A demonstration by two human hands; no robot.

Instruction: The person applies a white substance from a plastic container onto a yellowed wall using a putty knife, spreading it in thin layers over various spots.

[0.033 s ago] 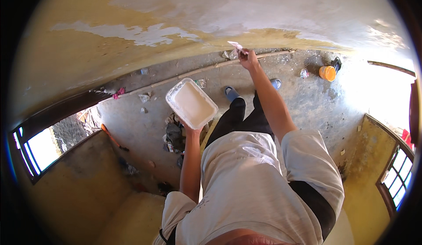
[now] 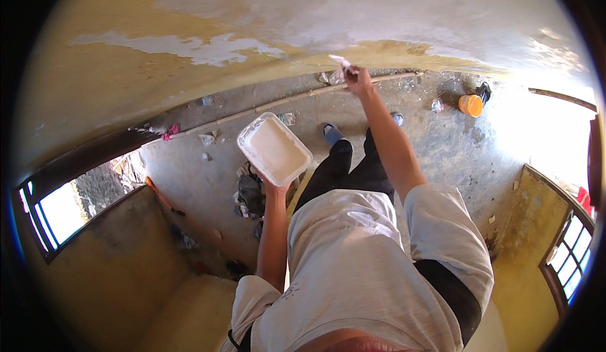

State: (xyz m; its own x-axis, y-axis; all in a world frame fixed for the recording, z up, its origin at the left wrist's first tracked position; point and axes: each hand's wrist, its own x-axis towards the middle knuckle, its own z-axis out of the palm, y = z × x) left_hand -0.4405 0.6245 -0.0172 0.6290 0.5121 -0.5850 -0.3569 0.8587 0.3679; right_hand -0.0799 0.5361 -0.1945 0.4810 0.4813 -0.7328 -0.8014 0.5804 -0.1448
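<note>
Slightly shifted since a moment ago, the right hand [image 2: 359, 82] pinches a pale tool [image 2: 346, 64] near the wall [image 2: 297, 27], seemingly for easy reach, while the left hand [image 2: 276, 187] supports the tub [image 2: 249, 150] from its near end, apparently keeping the creamy mix [image 2: 276, 148] level.

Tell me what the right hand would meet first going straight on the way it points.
Most likely the wall, with the tool in the right hand leading; depth is unclear, so I can't tell how wide any gap is.
</note>
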